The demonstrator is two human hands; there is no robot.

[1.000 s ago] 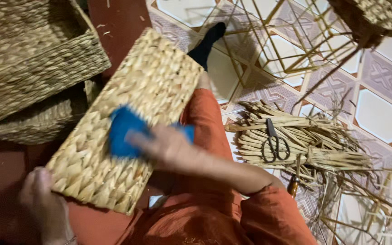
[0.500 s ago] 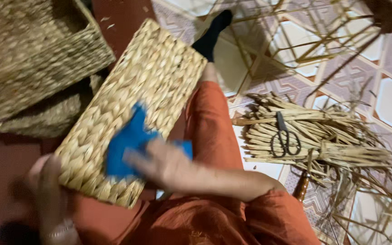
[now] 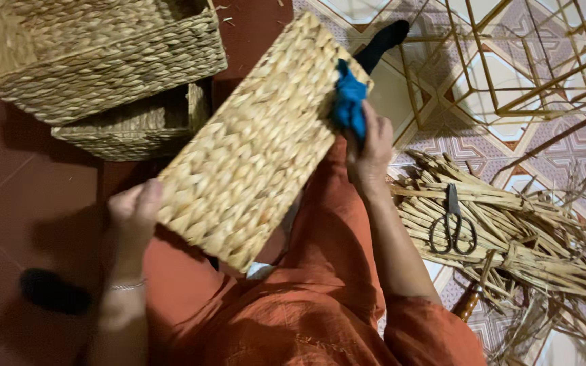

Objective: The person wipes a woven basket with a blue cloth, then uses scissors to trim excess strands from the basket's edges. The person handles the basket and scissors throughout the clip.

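A rectangular woven straw basket (image 3: 259, 142) lies bottom-up across my lap, tilted from lower left to upper right. My left hand (image 3: 132, 215) grips its lower left edge. My right hand (image 3: 372, 144) holds a blue cloth (image 3: 349, 102) pressed against the basket's upper right edge. My legs in orange trousers (image 3: 327, 271) lie under the basket.
Two more woven baskets (image 3: 103, 54) are stacked at the upper left on the red floor. A bundle of dry straw (image 3: 510, 230) with black scissors (image 3: 452, 227) on top lies to the right on patterned tiles. Gold wire frames (image 3: 517, 61) stand at the upper right.
My right hand has slid the blue cloth from the basket's lower middle up to its upper right edge. My left hand has come up onto the lower left edge.
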